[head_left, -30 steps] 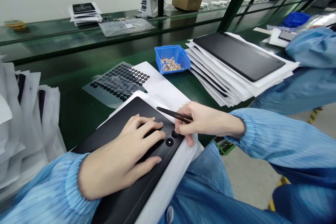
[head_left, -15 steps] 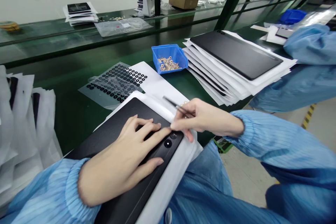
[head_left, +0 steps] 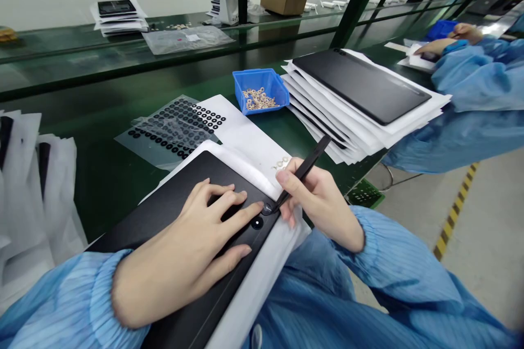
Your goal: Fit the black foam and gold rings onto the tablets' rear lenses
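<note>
A green workbench (head_left: 98, 163) is stretching across the scene, and on its right, far side a stack of white sheets (head_left: 360, 144) is lying with a flat black device on top (head_left: 360, 87). In the near middle, a black panel (head_left: 164, 207) is resting tilted towards the person on a white wrapper (head_left: 245, 278); this panel is the thing being worked on. Beyond it, a white paper (head_left: 235, 122) is lying, and at its left a clear sheet with black rings (head_left: 172, 125) is overlapping it. The left hand (head_left: 196, 245) is spreading its fingers over the panel, gripping nothing, with the index fingertip just beside the camera circles. The right hand (head_left: 315, 191) is pinching black tweezers (head_left: 311, 158) between thumb and fingers, while a blue bin (head_left: 270, 80) is standing farther off. The tweezer tips are pointing down at the farther circle (head_left: 267, 209), at the right end of the panel; I cannot tell if they are gripping anything. So the step in hand is probably being fine work on this circle, and the next move is seemingly calling for a steady left hand and light, exact tips. Small pale rings (head_left: 282, 162) are lying on the paper nearby.
</note>
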A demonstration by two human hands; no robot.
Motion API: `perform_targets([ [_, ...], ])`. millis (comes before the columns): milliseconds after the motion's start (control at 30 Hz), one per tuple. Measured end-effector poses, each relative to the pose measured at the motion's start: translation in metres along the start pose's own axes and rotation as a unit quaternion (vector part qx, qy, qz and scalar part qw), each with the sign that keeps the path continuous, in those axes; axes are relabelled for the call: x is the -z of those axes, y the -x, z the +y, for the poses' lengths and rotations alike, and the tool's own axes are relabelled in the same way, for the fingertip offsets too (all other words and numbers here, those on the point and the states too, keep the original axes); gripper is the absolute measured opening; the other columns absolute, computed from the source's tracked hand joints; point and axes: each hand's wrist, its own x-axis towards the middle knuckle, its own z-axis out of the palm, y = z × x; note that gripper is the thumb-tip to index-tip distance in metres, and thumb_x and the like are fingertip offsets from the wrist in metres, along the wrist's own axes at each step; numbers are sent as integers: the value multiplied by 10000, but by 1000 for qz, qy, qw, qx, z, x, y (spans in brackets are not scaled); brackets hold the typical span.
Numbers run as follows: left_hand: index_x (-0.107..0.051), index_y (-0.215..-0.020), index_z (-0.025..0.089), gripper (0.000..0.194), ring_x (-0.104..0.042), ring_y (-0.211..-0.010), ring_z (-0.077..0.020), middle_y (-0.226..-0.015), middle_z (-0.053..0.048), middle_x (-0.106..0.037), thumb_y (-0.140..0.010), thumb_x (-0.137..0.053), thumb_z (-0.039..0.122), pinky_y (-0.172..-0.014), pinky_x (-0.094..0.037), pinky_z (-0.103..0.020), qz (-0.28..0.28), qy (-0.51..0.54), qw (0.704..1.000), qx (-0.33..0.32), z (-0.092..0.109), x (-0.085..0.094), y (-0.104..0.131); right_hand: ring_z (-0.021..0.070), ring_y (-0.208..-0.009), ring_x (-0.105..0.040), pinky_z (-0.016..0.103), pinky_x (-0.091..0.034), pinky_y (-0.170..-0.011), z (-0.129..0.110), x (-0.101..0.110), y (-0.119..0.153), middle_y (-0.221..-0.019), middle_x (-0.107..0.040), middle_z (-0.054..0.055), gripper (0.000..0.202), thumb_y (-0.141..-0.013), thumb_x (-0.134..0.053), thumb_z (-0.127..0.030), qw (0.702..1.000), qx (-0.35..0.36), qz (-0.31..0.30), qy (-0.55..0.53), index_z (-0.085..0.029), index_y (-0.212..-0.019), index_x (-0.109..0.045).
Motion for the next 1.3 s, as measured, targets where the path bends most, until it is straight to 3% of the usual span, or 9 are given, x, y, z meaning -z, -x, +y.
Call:
perform_targets([
  [100, -512, -1317, 321, 423, -504, -1083, -337, -1189, -86, -601, -905, -418, 349, -911, -407, -537, -8, -6, 1000, -12, -1, 1, 0, 85, -293, -437, 177, -326, -304, -1, -1, -2, -375, -466, -66, 486, -697, -643, -622, 1000, 2, 17, 23, -210, -674, -386],
  [367, -439, -1358, 264, 425, -458, -1119, -317, -1236, -89, -545, -933, -425, 272, -941, -378, -530, -33, -33, 999, -26, 0, 4, 1, 63, -275, -418, 148, -316, -295, 0, -4, -1, -368, -468, -76, 436, -749, -627, -545, 999, 25, 27, 3, -199, -664, -376],
  [700, -443, -1332, 231, 399, -448, -1079, -322, -1217, -100, -539, -935, -421, 262, -906, -371, -532, -17, -35, 998, -42, 1, 4, 0, 70, -271, -422, 153, -322, -287, 0, -5, -1, -368, -479, -70, 429, -735, -640, -536, 999, 25, 34, 16, -198, -664, -385],
  [833, -470, -1297, 191, 371, -447, -1056, -325, -1173, -112, -550, -934, -414, 245, -894, -366, -539, -4, -29, 998, -48, 3, 4, -1, 73, -269, -420, 154, -313, -282, -1, -5, -2, -365, -477, -72, 387, -734, -652, -471, 998, 27, 42, 26, -202, -662, -383],
  [1033, -475, -1281, 220, 349, -430, -1080, -310, -1184, -93, -534, -943, -413, 280, -925, -340, -509, 5, -16, 999, -41, 2, 1, 1, 80, -265, -419, 163, -319, -282, -4, -8, -4, -359, -479, -79, 308, -740, -645, -363, 997, 35, 48, 43, -210, -680, -384],
  [1200, -473, -1282, 228, 351, -433, -1044, -290, -1185, -89, -533, -940, -417, 283, -910, -357, -488, 10, -11, 999, -36, 1, -1, 1, 78, -270, -423, 165, -316, -286, -15, -8, -11, -365, -475, -82, 324, -737, -656, -363, 994, 95, 37, 31, -207, -674, -379],
  [1300, -484, -1277, 231, 352, -440, -1029, -285, -1174, -94, -542, -934, -425, 291, -902, -372, -487, 13, -8, 999, -32, 1, -1, 1, 76, -284, -431, 172, -333, -306, -33, 4, -39, -382, -481, -73, 309, -764, -633, -358, 980, 178, 59, 67, -203, -663, -386],
])
